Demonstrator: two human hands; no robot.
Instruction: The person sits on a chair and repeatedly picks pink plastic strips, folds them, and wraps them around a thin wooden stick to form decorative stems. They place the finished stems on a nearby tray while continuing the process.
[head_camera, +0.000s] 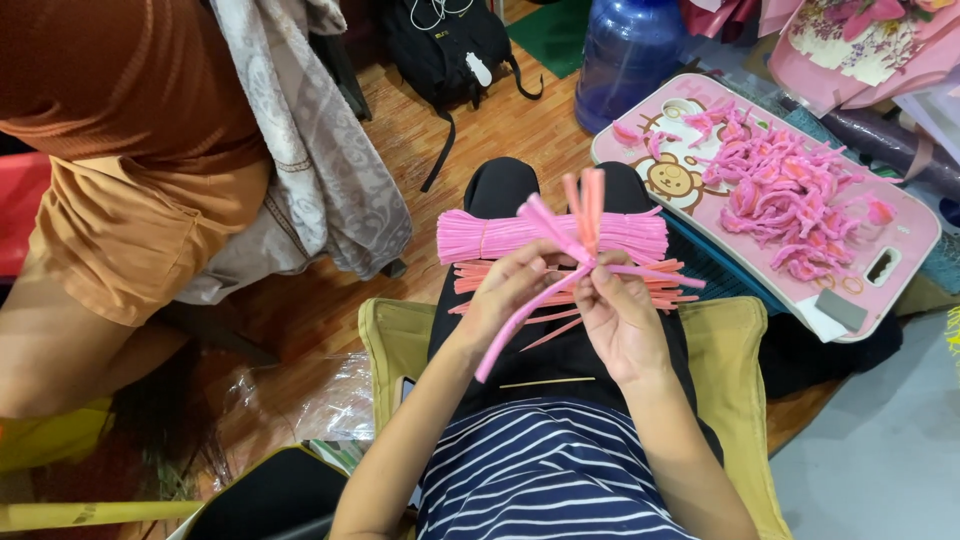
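In the head view, the left hand and right hand both pinch a small cluster of pink and orange fuzzy pipe cleaners above the lap. Behind it, a tied bundle of pink pipe cleaners lies across the knees. A pink cartoon-monkey tray at right holds twisted pink pieces.

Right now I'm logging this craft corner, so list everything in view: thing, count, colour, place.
pipe cleaner bundle: one, pink, across lap
orange pipe cleaners: several, on lap under it
twisted pieces: many, pink, on tray
tray: one, pink, right
water jug: one, blue, top
backpack: one, black, floor
cushion: one, yellow, under person
other person: one, orange clothes, left
left hand: grip on pink stems
right hand: grip on pink stems
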